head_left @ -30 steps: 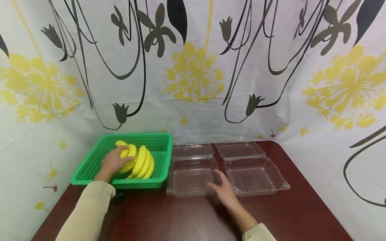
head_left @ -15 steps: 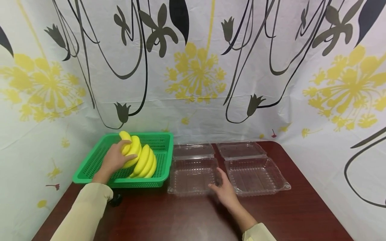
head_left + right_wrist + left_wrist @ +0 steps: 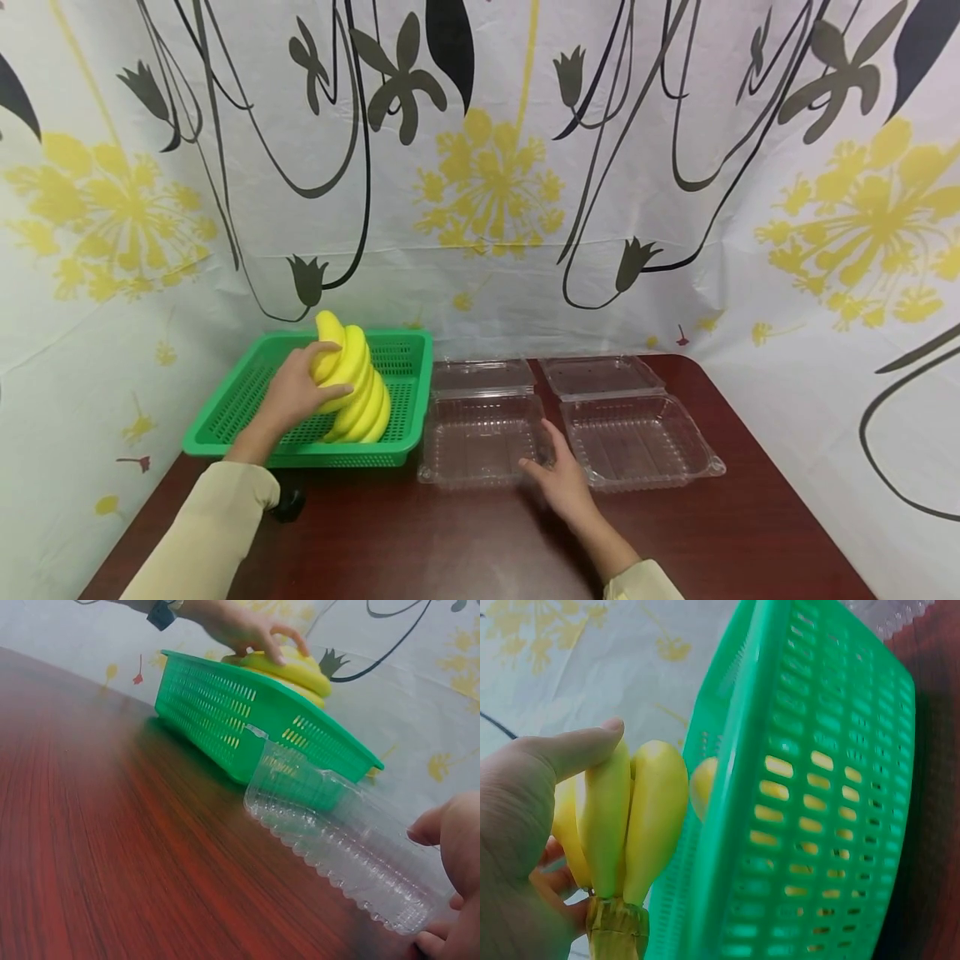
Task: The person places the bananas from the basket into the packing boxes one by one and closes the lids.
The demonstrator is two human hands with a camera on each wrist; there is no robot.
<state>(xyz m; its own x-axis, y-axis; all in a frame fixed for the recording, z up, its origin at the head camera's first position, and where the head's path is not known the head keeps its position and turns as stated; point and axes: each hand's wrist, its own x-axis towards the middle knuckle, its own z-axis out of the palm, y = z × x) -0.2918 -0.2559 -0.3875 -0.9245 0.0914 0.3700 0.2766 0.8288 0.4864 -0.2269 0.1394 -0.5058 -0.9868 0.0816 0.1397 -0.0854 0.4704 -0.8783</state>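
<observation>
My left hand (image 3: 294, 390) grips a bunch of yellow bananas (image 3: 348, 362), raised over the green basket (image 3: 424, 392). In the left wrist view the thumb lies across the bananas (image 3: 656, 817), with their brown stem end pointing down. A second banana bunch (image 3: 375, 417) lies in the basket, partly hidden behind the first. At the near side of the left clear clamshell container (image 3: 480, 454), my right hand (image 3: 567, 487) holds the right wall, thumb on the inner side. The right wrist view shows that thumb (image 3: 427, 827) at the rim and fingers lower, partly out of frame.
A second clear clamshell container (image 3: 637, 442) stands to the right, lid folded back like the first. Both rest on a dark red-brown table (image 3: 420, 533). A patterned cloth (image 3: 487, 292) rises close behind the basket and containers and along both sides.
My left hand has lifted the banana bunch up and to the right, so it now overlaps the second bunch in the head view. The right hand stays at the container.
</observation>
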